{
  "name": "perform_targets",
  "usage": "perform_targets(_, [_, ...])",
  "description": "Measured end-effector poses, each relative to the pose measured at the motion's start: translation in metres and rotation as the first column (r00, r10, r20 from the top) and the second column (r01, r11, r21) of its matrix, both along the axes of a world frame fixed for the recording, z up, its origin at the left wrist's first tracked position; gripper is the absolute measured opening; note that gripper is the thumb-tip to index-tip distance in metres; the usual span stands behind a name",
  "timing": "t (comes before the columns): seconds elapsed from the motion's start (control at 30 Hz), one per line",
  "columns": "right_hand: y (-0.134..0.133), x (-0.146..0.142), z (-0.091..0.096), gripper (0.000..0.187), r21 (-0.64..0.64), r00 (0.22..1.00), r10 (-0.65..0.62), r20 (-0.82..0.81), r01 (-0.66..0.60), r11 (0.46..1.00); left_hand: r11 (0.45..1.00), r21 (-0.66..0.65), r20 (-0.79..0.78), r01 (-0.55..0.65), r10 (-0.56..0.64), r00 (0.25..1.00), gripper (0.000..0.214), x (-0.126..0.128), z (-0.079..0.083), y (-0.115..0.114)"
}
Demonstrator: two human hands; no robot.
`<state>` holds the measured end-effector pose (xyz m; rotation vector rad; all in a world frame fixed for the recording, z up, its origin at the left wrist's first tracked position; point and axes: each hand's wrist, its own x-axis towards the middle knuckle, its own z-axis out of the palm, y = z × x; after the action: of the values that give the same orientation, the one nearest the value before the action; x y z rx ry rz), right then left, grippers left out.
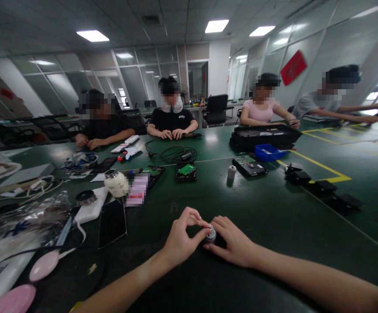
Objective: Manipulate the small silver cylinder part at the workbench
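Note:
A small silver metal cylinder (211,236) stands upright on the green table between my hands. My right hand (232,241) curves round its far and right sides, thumb at the near side, steadying it. Over its top, the thumb and forefinger of my left hand (187,234) come together in a pinch, with the other fingers curled. Whatever lies between those fingertips is too small to make out. A similar silver cylinder (231,172) stands farther back on the table.
Hard drives with green boards (186,171) lie beyond my hands, near a blue tray (269,152) and a black bin (263,137). At left are a phone (113,221), a cream bottle (116,183) and plastic bags (28,226). Black blocks (326,187) lie right. Several people sit opposite.

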<state>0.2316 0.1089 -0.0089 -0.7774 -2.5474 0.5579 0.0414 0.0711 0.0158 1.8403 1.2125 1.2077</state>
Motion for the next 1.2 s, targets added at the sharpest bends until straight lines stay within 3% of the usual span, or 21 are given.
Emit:
perform_targets(0.17, [0.000, 0.000, -0.001, 0.028, 0.002, 1.000, -0.003, -0.006, 0.003, 1.000, 1.000, -0.016, 0.149, 0.023, -0.020, 0.989, 0.029, 0.002, -0.003, 0.001])
perform_targets(0.4, [0.000, 0.000, 0.000, 0.027, -0.001, 1.000, -0.008, -0.012, 0.008, 1.000, 0.998, 0.054, -0.085, 0.009, -0.005, 0.996, 0.006, 0.004, 0.004, 0.002])
perform_targets(0.63, [0.000, 0.000, 0.003, 0.028, -0.011, 1.000, 0.000, -0.011, 0.000, 1.000, 1.000, -0.007, -0.002, 0.011, -0.011, 1.000, 0.007, 0.003, -0.001, 0.001])
perform_targets(0.93, [0.002, 0.001, 0.005, 0.026, -0.055, 0.999, 0.021, -0.025, -0.022, 0.998, 0.997, -0.046, -0.003, 0.055, -0.055, 0.998, 0.026, 0.001, 0.010, -0.001])
perform_targets(1.2, [0.026, -0.014, 0.005, 0.025, -0.058, 1.000, 0.009, -0.025, -0.010, 0.998, 0.995, 0.080, -0.105, 0.053, -0.045, 0.993, 0.015, -0.014, 0.011, 0.018])
